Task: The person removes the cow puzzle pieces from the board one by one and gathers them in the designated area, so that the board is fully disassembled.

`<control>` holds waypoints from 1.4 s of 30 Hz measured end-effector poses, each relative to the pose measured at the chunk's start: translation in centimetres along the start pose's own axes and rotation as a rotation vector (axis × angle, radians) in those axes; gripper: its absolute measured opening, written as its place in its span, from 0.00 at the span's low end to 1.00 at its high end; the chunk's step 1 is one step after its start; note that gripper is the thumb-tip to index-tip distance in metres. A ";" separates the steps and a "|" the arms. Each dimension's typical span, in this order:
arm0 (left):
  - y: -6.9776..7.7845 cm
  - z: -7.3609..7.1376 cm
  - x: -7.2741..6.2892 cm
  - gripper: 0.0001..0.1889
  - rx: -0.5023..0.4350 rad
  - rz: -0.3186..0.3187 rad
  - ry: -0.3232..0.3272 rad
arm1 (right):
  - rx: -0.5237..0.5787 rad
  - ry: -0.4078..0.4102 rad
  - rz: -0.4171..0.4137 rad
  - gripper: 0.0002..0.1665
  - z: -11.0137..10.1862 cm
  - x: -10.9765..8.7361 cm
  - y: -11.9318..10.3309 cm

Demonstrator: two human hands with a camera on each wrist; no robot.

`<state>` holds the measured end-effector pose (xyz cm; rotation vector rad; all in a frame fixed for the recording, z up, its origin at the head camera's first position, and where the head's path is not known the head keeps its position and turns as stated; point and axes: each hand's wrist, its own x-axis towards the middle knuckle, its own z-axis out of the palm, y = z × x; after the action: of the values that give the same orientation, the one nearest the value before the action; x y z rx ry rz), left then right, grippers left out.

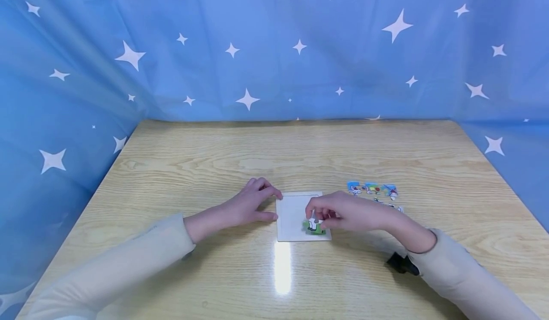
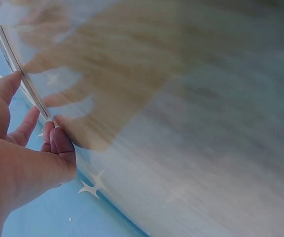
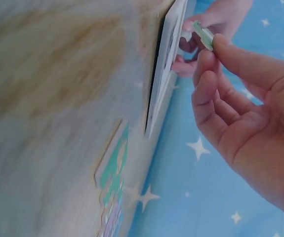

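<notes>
A white square puzzle tray [image 1: 293,215] with a thin raised rim lies on the wooden table. My left hand [image 1: 252,201] touches its left edge with thumb and forefinger spread along the side; the left wrist view shows those fingertips [image 2: 16,79] against the rim. Between thumb and fingers, my right hand [image 1: 349,211] pinches a green and white puzzle piece [image 1: 315,226] over the tray's lower right part. In the right wrist view the piece [image 3: 204,36] is seen edge-on, tilted and apart from the tray [image 3: 164,69].
Several colourful puzzle pieces [image 1: 372,189] lie on the table [image 1: 214,153] right of the tray, some partly hidden behind my right forearm. A black object [image 1: 402,264] sits at the right sleeve cuff. A blue curtain [image 1: 274,48] with white stars stands behind the table and along its sides.
</notes>
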<state>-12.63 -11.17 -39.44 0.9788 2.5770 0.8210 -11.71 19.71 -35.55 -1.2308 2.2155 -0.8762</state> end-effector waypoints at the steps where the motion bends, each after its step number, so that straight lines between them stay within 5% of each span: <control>1: 0.0 0.0 0.0 0.22 -0.005 0.001 -0.001 | -0.004 0.001 -0.001 0.13 -0.1 -0.2 0.0; 22: 0.2 -0.2 -0.2 0.24 -0.040 -0.006 -0.014 | -0.050 0.031 0.043 0.12 -2.1 -3.6 0.8; 42: 0.2 -0.3 -0.2 0.23 -0.036 -0.009 -0.020 | -0.046 0.089 -0.020 0.17 -3.0 -6.7 3.4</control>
<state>-12.52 -11.34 -39.05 0.9593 2.5393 0.8476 -12.31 27.75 -35.34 -1.2593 2.3082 -0.9090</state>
